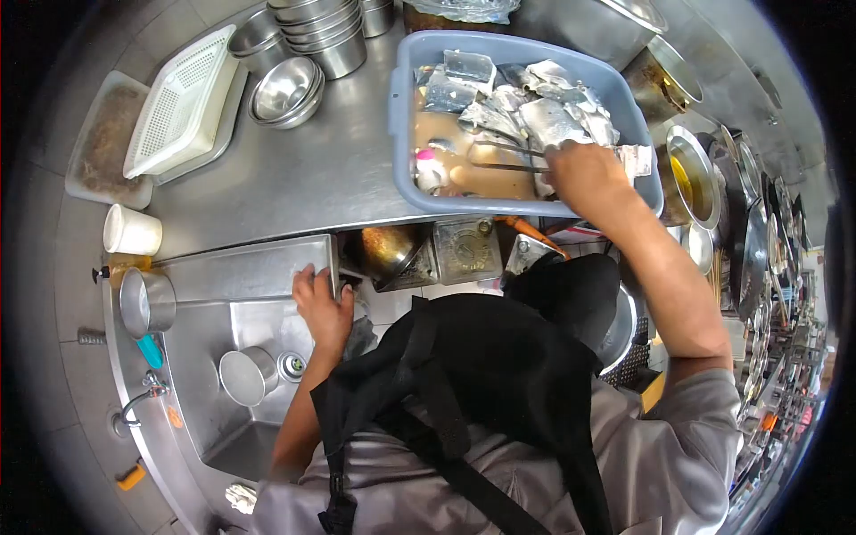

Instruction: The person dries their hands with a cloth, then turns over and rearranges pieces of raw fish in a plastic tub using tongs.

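the right hand (584,178) is closed around tongs (508,167), likely keeping fingers off the fish (546,120) piled inside the tub (402,147); the left hand (321,308), fingers loosely spread, rests on the sink (332,254) edge, probably for balance.

One wide, round-edged view looks from the wearer's head forward and steeply down, near both the right fingers (555,159) and left fingers (306,277), showing the tabletop (294,174) ahead of the left fingers and the sink (198,334) beside them.
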Available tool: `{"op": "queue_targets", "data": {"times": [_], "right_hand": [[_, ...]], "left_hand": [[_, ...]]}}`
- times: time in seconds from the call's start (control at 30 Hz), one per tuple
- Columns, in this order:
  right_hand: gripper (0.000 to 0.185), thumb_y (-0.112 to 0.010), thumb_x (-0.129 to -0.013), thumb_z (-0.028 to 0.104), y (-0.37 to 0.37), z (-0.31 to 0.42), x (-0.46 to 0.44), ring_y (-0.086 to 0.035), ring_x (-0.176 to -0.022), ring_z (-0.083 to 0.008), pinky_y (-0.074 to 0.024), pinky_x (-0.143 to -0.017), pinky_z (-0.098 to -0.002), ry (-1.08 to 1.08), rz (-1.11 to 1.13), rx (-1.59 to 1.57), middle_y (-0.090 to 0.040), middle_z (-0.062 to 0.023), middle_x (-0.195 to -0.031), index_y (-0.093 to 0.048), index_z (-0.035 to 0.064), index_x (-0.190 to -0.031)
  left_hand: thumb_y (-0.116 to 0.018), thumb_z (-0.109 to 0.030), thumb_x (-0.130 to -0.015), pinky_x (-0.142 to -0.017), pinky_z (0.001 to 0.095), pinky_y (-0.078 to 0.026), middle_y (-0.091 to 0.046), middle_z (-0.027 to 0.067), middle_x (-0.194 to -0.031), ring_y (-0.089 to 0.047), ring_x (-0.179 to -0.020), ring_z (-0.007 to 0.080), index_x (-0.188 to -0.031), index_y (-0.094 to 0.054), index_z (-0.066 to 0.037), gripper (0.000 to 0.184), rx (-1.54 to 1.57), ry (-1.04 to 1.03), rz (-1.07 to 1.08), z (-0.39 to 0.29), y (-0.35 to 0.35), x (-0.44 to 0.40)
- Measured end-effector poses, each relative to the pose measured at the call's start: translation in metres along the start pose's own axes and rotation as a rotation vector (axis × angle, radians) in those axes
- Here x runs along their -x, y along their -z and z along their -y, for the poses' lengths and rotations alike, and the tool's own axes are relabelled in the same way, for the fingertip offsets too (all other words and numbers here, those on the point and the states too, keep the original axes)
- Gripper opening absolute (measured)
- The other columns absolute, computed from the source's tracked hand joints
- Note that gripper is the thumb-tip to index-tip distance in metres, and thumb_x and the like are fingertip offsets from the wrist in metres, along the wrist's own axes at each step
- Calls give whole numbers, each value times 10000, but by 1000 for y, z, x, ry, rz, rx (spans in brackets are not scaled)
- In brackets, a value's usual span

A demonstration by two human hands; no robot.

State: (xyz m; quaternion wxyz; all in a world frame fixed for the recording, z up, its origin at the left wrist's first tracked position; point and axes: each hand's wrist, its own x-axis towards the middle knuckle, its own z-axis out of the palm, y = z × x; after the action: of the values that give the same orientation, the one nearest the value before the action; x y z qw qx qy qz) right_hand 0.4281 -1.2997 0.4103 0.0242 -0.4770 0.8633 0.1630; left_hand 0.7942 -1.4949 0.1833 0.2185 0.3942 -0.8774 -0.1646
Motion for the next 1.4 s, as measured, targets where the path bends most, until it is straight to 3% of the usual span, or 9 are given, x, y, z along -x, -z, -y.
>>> {"op": "queue_targets", "data": {"times": [0.27,0.33,0.5,0.8,0.87,0.97,1.23,1.37,1.4], "right_hand": [[306,-646,-918,288,-6,11,-2,-710,-892,-339,-574,-786,-433,26,20,-10,-693,-171,-980,-651,46,-1105],[224,-547,-928,152,-5,17,3,-717,-920,-305,-579,-790,-415,56,-77,-40,-714,-167,-981,-663,19,-1065],[263,-452,-963,131,-37,33,-19,-710,-892,-338,-580,-776,-413,35,-136,18,-691,-178,-1017,-630,29,-1129],[151,-572,-943,200,0,-20,2,-690,-855,-369,-543,-755,-474,-5,-128,-93,-690,-188,-857,-666,89,-983],[208,-616,-940,271,2,-42,10,-671,-848,-389,-526,-742,-484,-36,-275,-259,-696,-182,-895,-701,81,-938],[210,-681,-919,227,16,-58,26,-663,-841,-396,-506,-732,-450,-55,-338,-350,-678,-216,-897,-701,66,-1052],[290,-676,-946,212,29,-91,50,-635,-751,-249,-499,-749,-342,-221,-327,-531,-696,-200,-883,-677,-5,-1138],[301,-683,-942,196,35,-111,57,-586,-764,-142,-485,-730,-324,-240,-446,-617,-684,-99,-834,-671,-12,-1159],[310,-680,-945,190,40,-118,57,-532,-733,-122,-465,-694,-317,-408,-369,-803,-639,-45,-785,-659,-21,-1171]], "left_hand": [[-773,-118,-753,-1085,529,-356,-443,202,-1400,-371,-1331,433,-1236,-585,-54,522,-31,15,-12,-4,2,0],[-775,-122,-752,-1086,532,-354,-443,200,-1401,-368,-1334,434,-1244,-580,-57,533,-32,8,-12,-3,1,0],[-782,-124,-747,-1088,532,-349,-446,199,-1398,-367,-1333,434,-1233,-586,-55,529,-27,-4,-26,-2,0,0],[-774,-153,-758,-1078,555,-348,-442,198,-1398,-353,-1343,451,-1236,-590,-52,522,1,-5,-22,2,-1,1],[-760,-177,-773,-1068,582,-346,-436,197,-1403,-337,-1357,467,-1248,-588,-54,520,16,-5,-17,2,-3,1],[-766,-181,-770,-1069,579,-347,-441,197,-1398,-341,-1354,468,-1242,-593,-50,519,5,-10,-20,2,-1,1],[-762,-195,-777,-1066,578,-351,-433,194,-1417,-330,-1368,461,-1246,-596,-57,516,12,-4,-14,2,-2,1],[-784,-127,-753,-1097,525,-345,-459,205,-1383,-376,-1326,437,-1206,-600,-27,499,4,-4,-30,-4,2,0],[-784,-128,-753,-1099,528,-342,-458,206,-1385,-374,-1329,439,-1208,-599,-29,501,-4,-2,-30,-3,2,0]]}}
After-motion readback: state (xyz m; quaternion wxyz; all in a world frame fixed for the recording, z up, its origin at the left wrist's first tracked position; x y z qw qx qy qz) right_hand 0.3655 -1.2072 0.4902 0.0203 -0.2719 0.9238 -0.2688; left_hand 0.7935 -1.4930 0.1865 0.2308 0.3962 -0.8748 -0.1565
